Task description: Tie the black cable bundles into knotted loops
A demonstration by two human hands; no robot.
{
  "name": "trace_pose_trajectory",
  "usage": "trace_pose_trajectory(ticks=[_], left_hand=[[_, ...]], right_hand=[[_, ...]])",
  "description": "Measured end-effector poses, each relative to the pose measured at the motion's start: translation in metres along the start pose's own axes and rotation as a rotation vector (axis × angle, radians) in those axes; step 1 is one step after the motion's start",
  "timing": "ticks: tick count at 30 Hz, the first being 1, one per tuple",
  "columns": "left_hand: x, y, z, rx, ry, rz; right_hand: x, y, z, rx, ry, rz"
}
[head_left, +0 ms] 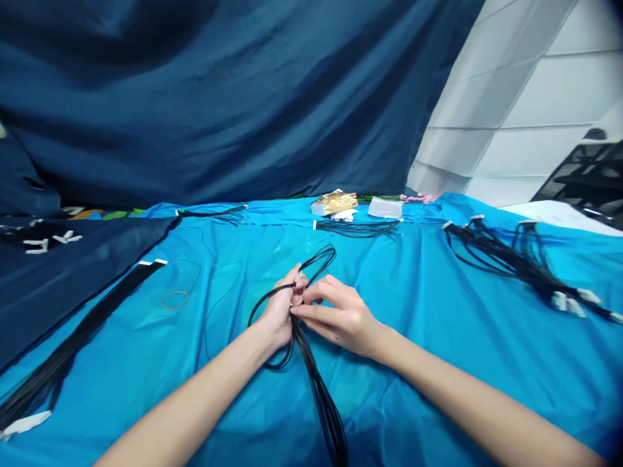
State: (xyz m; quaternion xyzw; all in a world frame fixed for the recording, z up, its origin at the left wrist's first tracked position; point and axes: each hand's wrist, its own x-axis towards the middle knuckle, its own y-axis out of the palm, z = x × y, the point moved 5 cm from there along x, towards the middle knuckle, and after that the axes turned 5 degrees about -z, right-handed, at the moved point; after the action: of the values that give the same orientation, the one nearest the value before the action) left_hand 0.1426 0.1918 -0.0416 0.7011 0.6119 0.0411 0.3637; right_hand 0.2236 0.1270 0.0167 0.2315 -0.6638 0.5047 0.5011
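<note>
Above the middle of the blue cloth, my left hand [281,305] is closed around a bundle of thin black cables [318,389]. Some of the cables loop out above and to the left of the fingers, and the rest hang down toward the near edge. A small white connector [298,277] shows at the left fingertips. From the right, my right hand [343,314] pinches the same bundle just below that connector. The exact spot under its fingertips is partly hidden.
Black cable bundles with white connectors lie at left [82,344], at right [516,259] and at the back [360,228]. A gold packet [341,203] and a whitish packet [385,207] sit at the far edge. An orange rubber band [175,300] lies left of my hands.
</note>
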Motion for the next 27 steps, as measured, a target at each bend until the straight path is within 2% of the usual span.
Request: trace_pose_trajectory(ticks=[5, 10, 17, 20, 22, 27], left_hand=[[0.003, -0.003, 0.000, 0.026, 0.070, 0.018], [0.002, -0.004, 0.001, 0.041, 0.061, 0.004], [-0.003, -0.004, -0.001, 0.105, 0.094, -0.106], [-0.002, -0.005, -0.001, 0.086, 0.116, -0.113], [-0.001, -0.004, 0.002, 0.062, 0.058, -0.106], [-0.005, -0.001, 0.005, 0.002, -0.073, -0.111]], right_hand=[[0.001, -0.001, 0.004, -0.085, -0.085, 0.005], [0.003, -0.003, 0.008, -0.157, -0.182, 0.029], [-0.001, 0.002, 0.010, -0.194, -0.275, 0.087], [-0.002, 0.005, 0.008, -0.160, -0.236, 0.096], [-0.002, 0.007, 0.006, -0.114, -0.167, 0.096], [0.003, 0.005, -0.001, 0.094, 0.134, 0.043]])
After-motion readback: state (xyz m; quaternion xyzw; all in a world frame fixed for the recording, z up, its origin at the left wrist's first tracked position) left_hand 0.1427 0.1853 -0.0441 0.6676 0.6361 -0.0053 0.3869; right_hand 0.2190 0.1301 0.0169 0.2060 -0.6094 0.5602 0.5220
